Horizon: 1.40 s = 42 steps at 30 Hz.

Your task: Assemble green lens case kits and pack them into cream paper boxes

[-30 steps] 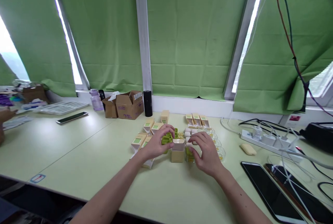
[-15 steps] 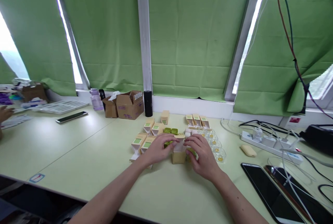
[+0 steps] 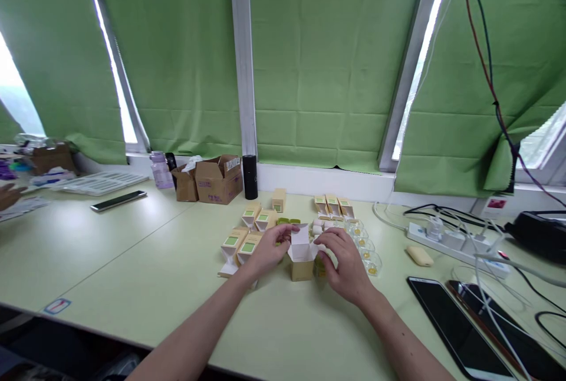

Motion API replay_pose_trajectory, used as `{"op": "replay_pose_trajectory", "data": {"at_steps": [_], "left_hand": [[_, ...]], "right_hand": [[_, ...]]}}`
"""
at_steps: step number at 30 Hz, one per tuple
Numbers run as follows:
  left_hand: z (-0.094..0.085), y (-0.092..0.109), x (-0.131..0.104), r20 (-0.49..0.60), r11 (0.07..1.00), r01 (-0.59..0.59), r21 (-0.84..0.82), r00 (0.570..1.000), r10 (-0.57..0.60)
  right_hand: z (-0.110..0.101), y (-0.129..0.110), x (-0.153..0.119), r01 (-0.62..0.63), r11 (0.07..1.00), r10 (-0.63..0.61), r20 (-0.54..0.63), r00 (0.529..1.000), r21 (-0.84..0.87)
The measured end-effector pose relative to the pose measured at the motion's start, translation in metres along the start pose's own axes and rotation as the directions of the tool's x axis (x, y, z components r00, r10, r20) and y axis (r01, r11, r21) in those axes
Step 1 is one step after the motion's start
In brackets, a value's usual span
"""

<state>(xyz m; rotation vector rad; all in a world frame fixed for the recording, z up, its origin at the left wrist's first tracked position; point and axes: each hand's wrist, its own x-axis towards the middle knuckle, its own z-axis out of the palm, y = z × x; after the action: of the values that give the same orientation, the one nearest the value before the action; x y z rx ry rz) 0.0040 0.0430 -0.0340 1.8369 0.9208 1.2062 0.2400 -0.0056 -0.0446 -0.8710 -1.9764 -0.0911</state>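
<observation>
Green fabric blinds (image 3: pixel 309 62), softly creased, hang behind a smooth, pale bench (image 3: pixel 145 269) with a dull sheen. At its near middle I have an upright cardboard box (image 3: pixel 302 271), squarish and tan outside, its paler flaps raised around the open top. My left hand (image 3: pixel 269 250) is curled and partly open, its fingertips at the upper left of the flaps; I cannot tell whether they pinch the card. My right hand (image 3: pixel 345 263) arches at the other side, thumb and forefinger parted, the forefinger at the right flap's edge.

Left of the box I see a cluster of angular tan cartons (image 3: pixel 232 240) with green square labels. Behind it sit small glossy green containers (image 3: pixel 288 221), partly hidden by my left hand, and short white cylinders (image 3: pixel 317 229). Clear, rounded plastic pieces (image 3: pixel 372 263) with yellow centres lie beyond my right hand. Three slanted cartons (image 3: pixel 333 207) stand side by side farther back.

Near the wall, a matte black cylinder (image 3: pixel 250 177) rises beside a corrugated brown box (image 3: pixel 217 181). On the right, pale cables loop around a white power strip (image 3: pixel 418 232), near a rounded beige case (image 3: pixel 420 255).
</observation>
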Motion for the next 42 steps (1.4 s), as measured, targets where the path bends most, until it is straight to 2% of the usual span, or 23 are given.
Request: {"op": "replay_pose_trajectory", "data": {"at_steps": [5, 11, 15, 20, 25, 28, 33, 38, 42], "left_hand": [[0.000, -0.010, -0.004, 0.008, 0.986, 0.033, -0.162, 0.999, -0.032], [0.001, -0.011, -0.007, 0.017, 0.985, 0.056, -0.165, 0.998, -0.053], [0.000, -0.010, -0.007, 0.044, 0.979, 0.054, -0.194, 0.998, -0.047], [-0.001, -0.012, -0.008, 0.064, 0.976, 0.069, -0.206, 0.996, -0.057], [-0.002, -0.015, -0.008, 0.079, 0.974, 0.081, -0.214, 0.995, -0.065], [-0.002, -0.017, -0.007, 0.073, 0.972, 0.079, -0.221, 0.995, -0.064], [-0.003, -0.018, -0.008, 0.090, 0.972, 0.073, -0.223, 0.994, -0.054], [-0.003, -0.015, -0.008, 0.106, 0.969, 0.074, -0.237, 0.993, -0.050], [-0.002, -0.014, -0.008, 0.105, 0.969, 0.079, -0.234, 0.993, -0.055]], "right_hand": [[0.002, 0.004, -0.001, -0.058, 0.998, 0.058, -0.005, 0.998, -0.020], [-0.007, 0.005, 0.001, -0.139, 0.990, 0.140, 0.051, 0.989, -0.024], [-0.014, 0.003, 0.002, -0.192, 0.969, 0.218, 0.172, 0.961, -0.157], [-0.015, 0.001, 0.002, -0.149, 0.933, 0.258, 0.322, 0.911, -0.327], [-0.017, -0.003, 0.005, -0.187, 0.909, 0.334, 0.385, 0.860, -0.372], [-0.018, -0.005, 0.006, -0.195, 0.908, 0.342, 0.389, 0.855, -0.370], [-0.016, 0.000, 0.005, -0.242, 0.913, 0.345, 0.305, 0.888, -0.328], [-0.015, 0.010, 0.004, -0.319, 0.931, 0.327, 0.018, 0.945, -0.179], [-0.010, 0.006, 0.006, -0.253, 0.962, 0.267, -0.170, 0.949, 0.100]]}}
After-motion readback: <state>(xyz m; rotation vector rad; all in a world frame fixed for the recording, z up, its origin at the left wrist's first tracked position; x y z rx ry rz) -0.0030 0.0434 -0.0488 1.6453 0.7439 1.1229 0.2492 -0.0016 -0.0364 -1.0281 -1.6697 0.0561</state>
